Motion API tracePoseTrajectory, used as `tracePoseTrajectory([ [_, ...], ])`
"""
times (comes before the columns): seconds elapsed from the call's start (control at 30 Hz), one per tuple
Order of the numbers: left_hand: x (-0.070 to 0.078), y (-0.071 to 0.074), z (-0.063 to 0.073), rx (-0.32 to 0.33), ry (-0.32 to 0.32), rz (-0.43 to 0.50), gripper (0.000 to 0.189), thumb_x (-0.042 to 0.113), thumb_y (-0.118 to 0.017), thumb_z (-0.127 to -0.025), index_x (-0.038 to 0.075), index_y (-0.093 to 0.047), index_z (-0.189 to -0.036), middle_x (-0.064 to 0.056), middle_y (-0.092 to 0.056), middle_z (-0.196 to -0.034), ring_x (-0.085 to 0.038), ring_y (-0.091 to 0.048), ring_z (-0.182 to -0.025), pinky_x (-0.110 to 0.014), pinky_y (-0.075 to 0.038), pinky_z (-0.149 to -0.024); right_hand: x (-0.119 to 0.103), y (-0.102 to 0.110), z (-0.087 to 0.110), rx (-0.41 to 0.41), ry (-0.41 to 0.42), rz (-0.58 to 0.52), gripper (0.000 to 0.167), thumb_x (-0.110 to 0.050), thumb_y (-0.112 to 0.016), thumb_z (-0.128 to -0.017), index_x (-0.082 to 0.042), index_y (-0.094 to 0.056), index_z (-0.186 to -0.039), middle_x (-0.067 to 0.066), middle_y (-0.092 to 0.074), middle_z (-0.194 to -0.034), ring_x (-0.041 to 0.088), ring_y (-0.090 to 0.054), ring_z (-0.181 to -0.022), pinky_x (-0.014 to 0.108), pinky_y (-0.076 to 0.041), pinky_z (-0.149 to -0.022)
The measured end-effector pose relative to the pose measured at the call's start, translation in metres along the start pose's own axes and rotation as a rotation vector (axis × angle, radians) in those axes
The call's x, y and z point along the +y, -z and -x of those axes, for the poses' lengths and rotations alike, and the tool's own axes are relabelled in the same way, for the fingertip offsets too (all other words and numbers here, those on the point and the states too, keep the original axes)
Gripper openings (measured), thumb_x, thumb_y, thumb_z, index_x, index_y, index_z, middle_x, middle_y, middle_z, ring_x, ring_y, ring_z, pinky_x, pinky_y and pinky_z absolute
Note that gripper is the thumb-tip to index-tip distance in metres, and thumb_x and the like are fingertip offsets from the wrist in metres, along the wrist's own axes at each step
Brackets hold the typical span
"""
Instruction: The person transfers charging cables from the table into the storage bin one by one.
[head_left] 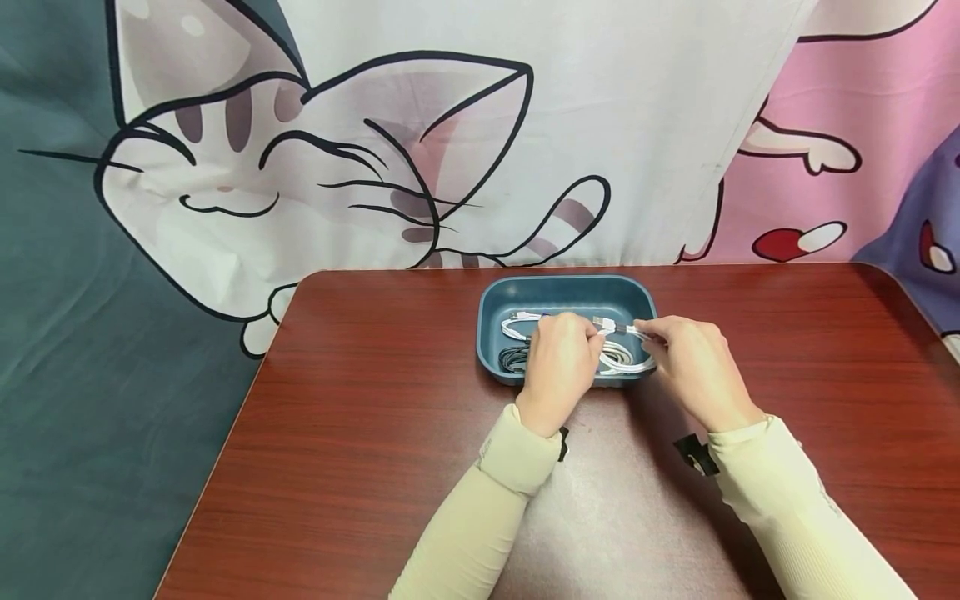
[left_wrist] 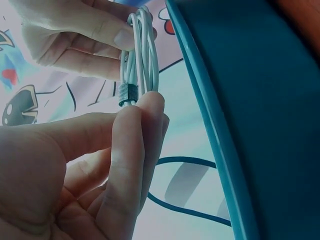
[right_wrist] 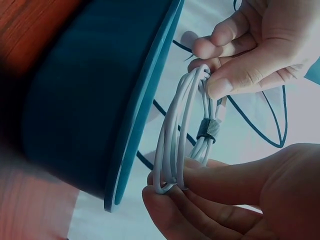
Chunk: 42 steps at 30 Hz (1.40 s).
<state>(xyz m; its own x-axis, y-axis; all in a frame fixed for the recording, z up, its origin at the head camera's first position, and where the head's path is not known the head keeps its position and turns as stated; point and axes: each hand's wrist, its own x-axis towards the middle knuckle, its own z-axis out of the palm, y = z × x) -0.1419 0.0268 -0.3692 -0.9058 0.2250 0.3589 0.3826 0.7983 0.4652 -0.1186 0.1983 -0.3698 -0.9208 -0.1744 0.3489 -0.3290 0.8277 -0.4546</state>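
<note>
A coiled white cable [right_wrist: 172, 125] is stretched between both hands over the near side of a blue-green tray [head_left: 566, 281]. My left hand [head_left: 558, 362] pinches one end of the loops. At the opposite end, my right hand [head_left: 697, 362] holds them between thumb and fingers. A dark ribbed tie [right_wrist: 209, 129] wraps part of the bundle, close to the left fingertips in the left wrist view. Inside the tray lie a dark coiled cable [head_left: 513, 359] and another white cable [head_left: 513, 327], both partly hidden by the left hand. A pale coil [head_left: 617, 356] shows between the hands.
The tray stands at the far edge of a reddish-brown wooden table [head_left: 360, 400]. Behind that edge hangs a cloth [head_left: 660, 108] printed with cartoon cats. A black strap piece [head_left: 697, 455] shows at the right wrist.
</note>
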Motion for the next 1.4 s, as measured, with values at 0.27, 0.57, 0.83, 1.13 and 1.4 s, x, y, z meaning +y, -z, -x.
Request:
tracePoseTrajectory([
  [0.27,0.000,0.001,-0.005,-0.020,0.030,-0.017,0.026,0.017,-0.077,-0.088,0.020,-0.073,-0.062,0.010,-0.065,-0.063,-0.014,-0.067,-0.066,-0.027,-0.051,-0.061,-0.002,0.001,-0.008,-0.031,-0.031,-0.001,0.025,0.006,-0.069,-0.087,0.006,-0.073,-0.112,0.024,-0.073,-0.101,0.031,-0.065,-0.073,0.043,-0.047,-0.062],
  [0.57,-0.002,0.001,-0.012,-0.038,0.082,-0.019,0.021,0.016,-0.078,-0.087,0.017,-0.076,-0.066,0.006,-0.069,-0.068,-0.017,-0.069,-0.070,-0.029,-0.053,-0.063,-0.003,-0.003,-0.017,-0.030,-0.022,0.016,0.021,0.007,-0.066,-0.088,0.005,-0.075,-0.106,0.020,-0.074,-0.095,0.031,-0.067,-0.073,0.046,-0.050,-0.064],
  [0.83,-0.004,0.002,-0.020,-0.038,0.121,-0.005,0.023,0.013,-0.077,-0.087,0.015,-0.074,-0.064,0.002,-0.070,-0.068,-0.019,-0.070,-0.069,-0.031,-0.054,-0.062,-0.006,-0.003,-0.027,-0.075,-0.045,0.008,0.021,0.007,-0.064,-0.090,0.006,-0.074,-0.108,0.022,-0.073,-0.097,0.035,-0.068,-0.080,0.051,-0.053,-0.071],
  [1.13,-0.005,0.003,-0.028,-0.024,0.121,-0.056,0.026,0.013,-0.076,-0.086,0.012,-0.068,-0.061,-0.002,-0.069,-0.067,-0.025,-0.072,-0.071,-0.036,-0.057,-0.062,-0.005,-0.004,-0.038,-0.091,-0.056,0.009,0.021,0.007,-0.065,-0.089,0.005,-0.074,-0.108,0.022,-0.074,-0.096,0.036,-0.069,-0.080,0.052,-0.053,-0.071],
  [1.4,-0.006,0.005,-0.034,-0.033,0.117,-0.087,0.019,0.016,-0.077,-0.087,0.010,-0.070,-0.071,-0.004,-0.069,-0.071,-0.027,-0.072,-0.069,-0.036,-0.057,-0.060,-0.005,-0.003,-0.045,-0.105,-0.061,0.017,0.020,0.006,-0.066,-0.089,0.006,-0.074,-0.107,0.023,-0.073,-0.098,0.040,-0.069,-0.085,0.054,-0.053,-0.076],
])
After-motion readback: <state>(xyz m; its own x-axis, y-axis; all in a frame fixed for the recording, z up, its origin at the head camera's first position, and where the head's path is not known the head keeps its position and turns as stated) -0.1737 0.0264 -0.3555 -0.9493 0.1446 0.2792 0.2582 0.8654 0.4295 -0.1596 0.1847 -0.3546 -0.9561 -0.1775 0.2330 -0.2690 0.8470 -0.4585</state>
